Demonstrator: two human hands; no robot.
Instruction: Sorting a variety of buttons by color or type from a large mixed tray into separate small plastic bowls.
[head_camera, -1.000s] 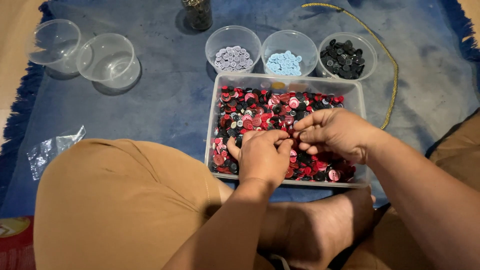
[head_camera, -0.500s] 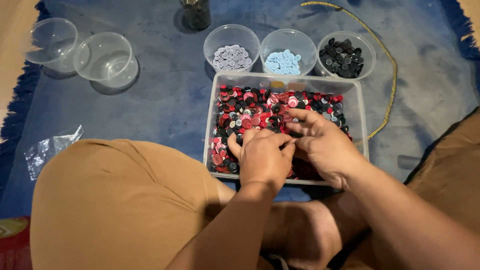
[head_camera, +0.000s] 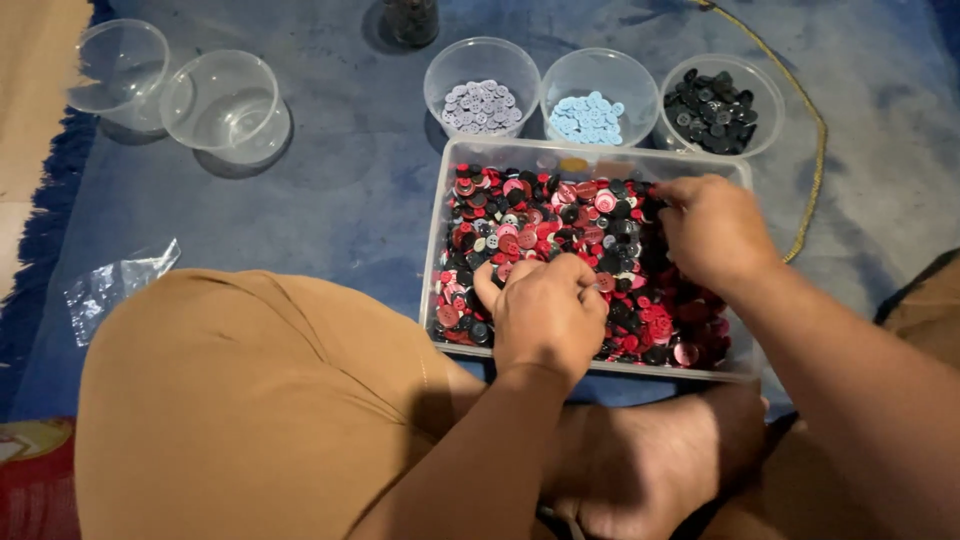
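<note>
Buttons (head_camera: 540, 225), red, pink and black, fill a clear tray (head_camera: 590, 158) on the blue mat (head_camera: 340, 190), where the left hand (head_camera: 545, 315) rests curled, grip unclear, and the right hand (head_camera: 715, 230) pinches among them, its hold hidden.

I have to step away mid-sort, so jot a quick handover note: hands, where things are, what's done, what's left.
Left hand: curled, knuckles up, in the tray of mixed red, pink and black buttons.
Right hand: fingertips down at the tray's far right.
Done: lilac bowl, blue bowl and black bowl each hold some buttons.
Left: tray is full; two empty tubs sit far left.
</note>
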